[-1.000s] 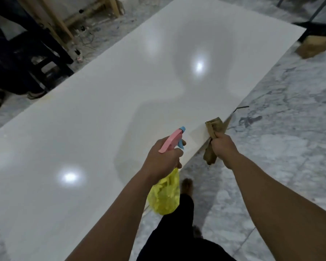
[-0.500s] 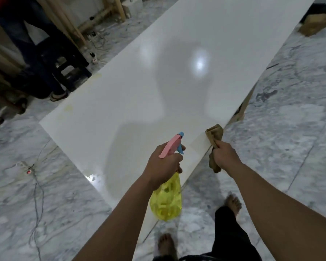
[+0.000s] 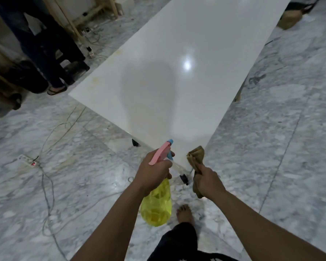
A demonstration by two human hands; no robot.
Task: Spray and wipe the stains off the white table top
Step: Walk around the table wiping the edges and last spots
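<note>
My left hand (image 3: 154,174) is wrapped tight around the neck of a see-through yellow plastic spray bottle (image 3: 156,204). Its pink trigger top with a blue tip (image 3: 163,151) sticks up out of my fist and points toward 12 o'clock. The yellow part hangs down below my hand, over the floor.

My right hand (image 3: 208,180) squeezes a crumpled brown cloth (image 3: 196,159). One bunch of the cloth pokes up above my fingers and touches the near corner of the big shiny white worktop (image 3: 186,44). Another bit hangs down under my hand.

The white worktop starts right in front of my hands and runs far away toward 1 o'clock. A bright light spot (image 3: 187,65) shines on it. There are faint yellowish stains (image 3: 109,66) along its edge at 10 o'clock. A dark shadow lies across the middle of it.

The floor is grey and white marble (image 3: 271,147). My bare foot (image 3: 184,213) stands on it at 6 o'clock. At 9 o'clock a white power strip with a red light (image 3: 29,161) lies on the floor with wires running from it. At 10 o'clock I see another person's legs in dark trousers (image 3: 45,46). At 1 o'clock, far away, sits a tan bag (image 3: 290,19).
</note>
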